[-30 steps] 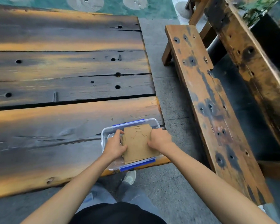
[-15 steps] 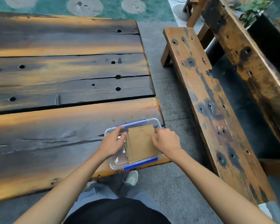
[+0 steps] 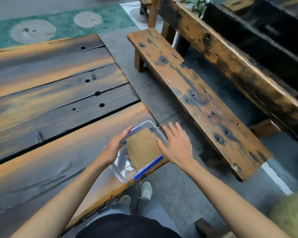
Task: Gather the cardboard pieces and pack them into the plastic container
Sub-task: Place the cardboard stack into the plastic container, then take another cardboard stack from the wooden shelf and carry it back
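Note:
A clear plastic container (image 3: pixel 126 172) with blue clips sits at the near right corner of the wooden table (image 3: pixel 46 127). A stack of brown cardboard pieces (image 3: pixel 143 148) lies inside it, against its right side. My left hand (image 3: pixel 115 145) is just above the container's left edge, fingers straight and apart, holding nothing. My right hand (image 3: pixel 176 145) hovers at the container's right edge with its fingers spread, off the cardboard.
A worn wooden bench (image 3: pixel 196 100) runs along the right, across a strip of concrete floor (image 3: pixel 163 103). A heavy wooden beam (image 3: pixel 239 66) stands behind it. My legs and shoes (image 3: pixel 145 189) are below the table edge. A green round object (image 3: pixel 292 213) sits at the lower right.
Both hands have lifted off the cardboard stack and opened, the right one moving out to the right. The stack stays in the container. The camera has turned right.

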The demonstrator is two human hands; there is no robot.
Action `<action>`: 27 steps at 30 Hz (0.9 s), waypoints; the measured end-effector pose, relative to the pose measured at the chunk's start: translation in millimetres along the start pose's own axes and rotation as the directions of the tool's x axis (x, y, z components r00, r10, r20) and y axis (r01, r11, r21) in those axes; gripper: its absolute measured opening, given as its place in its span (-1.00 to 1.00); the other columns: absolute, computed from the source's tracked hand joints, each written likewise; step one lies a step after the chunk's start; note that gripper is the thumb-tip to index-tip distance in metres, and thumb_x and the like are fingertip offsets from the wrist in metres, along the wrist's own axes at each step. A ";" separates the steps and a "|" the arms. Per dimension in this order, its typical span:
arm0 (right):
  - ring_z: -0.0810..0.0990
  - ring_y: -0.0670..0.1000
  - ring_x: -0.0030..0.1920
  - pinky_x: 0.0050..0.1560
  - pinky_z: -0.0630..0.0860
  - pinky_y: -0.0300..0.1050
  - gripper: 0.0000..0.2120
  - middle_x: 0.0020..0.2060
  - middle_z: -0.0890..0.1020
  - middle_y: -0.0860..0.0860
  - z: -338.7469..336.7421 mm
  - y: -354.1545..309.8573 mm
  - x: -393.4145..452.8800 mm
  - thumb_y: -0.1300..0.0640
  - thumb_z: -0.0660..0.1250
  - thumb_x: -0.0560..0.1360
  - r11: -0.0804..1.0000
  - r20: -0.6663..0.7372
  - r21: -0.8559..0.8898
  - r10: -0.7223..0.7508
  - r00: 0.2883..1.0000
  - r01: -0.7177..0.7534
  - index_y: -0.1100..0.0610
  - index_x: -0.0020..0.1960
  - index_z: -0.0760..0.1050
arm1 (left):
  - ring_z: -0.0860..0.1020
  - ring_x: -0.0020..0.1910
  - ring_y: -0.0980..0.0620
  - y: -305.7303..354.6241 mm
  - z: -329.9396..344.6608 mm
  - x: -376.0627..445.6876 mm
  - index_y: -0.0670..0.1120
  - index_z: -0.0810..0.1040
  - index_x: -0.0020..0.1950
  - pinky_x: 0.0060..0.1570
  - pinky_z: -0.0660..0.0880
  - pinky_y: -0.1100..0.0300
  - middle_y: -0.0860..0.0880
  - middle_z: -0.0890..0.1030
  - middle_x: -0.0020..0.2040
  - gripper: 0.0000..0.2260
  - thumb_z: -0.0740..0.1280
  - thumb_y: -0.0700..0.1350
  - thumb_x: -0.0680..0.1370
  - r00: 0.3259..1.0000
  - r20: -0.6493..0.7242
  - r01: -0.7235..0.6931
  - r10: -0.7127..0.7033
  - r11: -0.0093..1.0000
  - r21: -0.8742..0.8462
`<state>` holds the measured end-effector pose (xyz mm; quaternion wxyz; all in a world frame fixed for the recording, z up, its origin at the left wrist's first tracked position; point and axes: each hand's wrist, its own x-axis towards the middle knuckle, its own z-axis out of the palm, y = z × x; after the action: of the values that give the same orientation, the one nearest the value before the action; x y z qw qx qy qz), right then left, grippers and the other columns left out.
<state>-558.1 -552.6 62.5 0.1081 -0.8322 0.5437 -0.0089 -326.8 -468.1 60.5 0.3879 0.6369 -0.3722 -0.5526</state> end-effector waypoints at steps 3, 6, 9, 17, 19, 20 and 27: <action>0.02 0.07 0.64 0.57 0.06 0.13 -0.32 0.61 0.21 0.01 -3.5 3.7 -26.6 -0.36 0.02 0.57 0.996 -0.025 -0.008 0.093 0.995 -0.093 -0.06 0.59 0.26 | -0.09 0.65 0.00 -6.4 7.4 5.4 0.23 0.22 0.59 0.58 -0.11 -0.15 0.17 0.10 0.65 -0.44 0.06 0.31 0.59 0.986 0.126 -0.151 0.112 0.919 0.365; -0.03 0.07 0.64 0.59 -0.01 0.15 -0.30 0.63 0.17 0.01 -5.9 8.4 -55.6 -0.38 -0.01 0.57 0.983 -0.048 -0.003 0.184 0.982 -0.184 -0.07 0.60 0.21 | -0.31 0.62 0.06 -9.9 18.0 7.0 0.29 0.16 0.59 0.53 -0.20 -0.04 0.23 -0.05 0.65 -0.38 0.05 0.43 0.55 0.940 0.277 -0.321 0.197 0.783 0.533; -0.05 0.07 0.64 0.60 -0.04 0.15 -0.29 0.63 0.15 0.00 -6.6 12.7 -86.4 -0.41 -0.03 0.56 0.962 -0.086 -0.005 0.273 0.958 -0.274 -0.10 0.61 0.18 | -0.38 0.60 0.04 -8.1 33.1 6.1 0.32 0.10 0.60 0.52 -0.26 -0.01 0.20 -0.11 0.66 -0.36 0.04 0.45 0.53 0.884 0.393 -0.456 0.254 0.659 0.599; -0.03 0.07 0.64 0.60 -0.07 0.15 -0.27 0.64 0.14 -0.02 2.0 21.9 -167.5 -0.44 -0.01 0.53 0.861 -0.139 0.019 0.505 0.852 -0.508 -0.14 0.62 0.15 | -0.37 0.61 -0.09 7.0 81.7 -4.3 0.23 0.03 0.63 0.56 -0.19 -0.21 0.09 -0.16 0.67 -0.28 -0.02 0.44 0.50 0.771 0.580 -0.637 0.265 0.357 0.683; -0.04 0.06 0.65 0.60 -0.10 0.15 -0.27 0.64 0.12 -0.03 2.7 25.3 -187.7 -0.44 -0.01 0.53 0.822 -0.145 0.037 0.567 0.811 -0.568 -0.16 0.62 0.14 | -0.34 0.62 -0.10 6.5 98.3 -6.6 0.23 0.05 0.63 0.56 -0.17 -0.20 0.09 -0.16 0.67 -0.26 -0.05 0.45 0.48 0.729 0.638 -0.684 0.248 0.318 0.657; -0.05 0.06 0.65 0.60 -0.10 0.15 -0.27 0.64 0.12 -0.03 2.7 28.2 -199.5 -0.45 -0.01 0.53 0.799 -0.149 0.044 0.599 0.787 -0.600 -0.16 0.62 0.13 | -0.33 0.62 -0.11 5.6 109.1 -7.4 0.24 0.05 0.63 0.56 -0.16 -0.20 0.09 -0.16 0.67 -0.26 -0.05 0.45 0.48 0.702 0.673 -0.710 0.233 0.297 0.638; -0.06 0.06 0.65 0.61 -0.10 0.17 -0.26 0.64 0.10 -0.04 2.3 55.3 -284.3 -0.46 -0.03 0.52 0.637 -0.177 0.072 0.766 0.618 -0.768 -0.17 0.62 0.13 | -0.32 0.62 -0.08 -0.7 196.1 -25.8 0.28 -0.01 0.63 0.56 -0.14 -0.23 0.10 -0.16 0.67 -0.28 -0.10 0.47 0.49 0.515 0.839 -0.857 0.175 0.104 0.504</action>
<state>-723.8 -315.7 79.0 0.0445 -0.5165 0.8542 -0.0390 -524.3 -460.7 53.3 0.0078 0.3292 -0.9187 -0.2180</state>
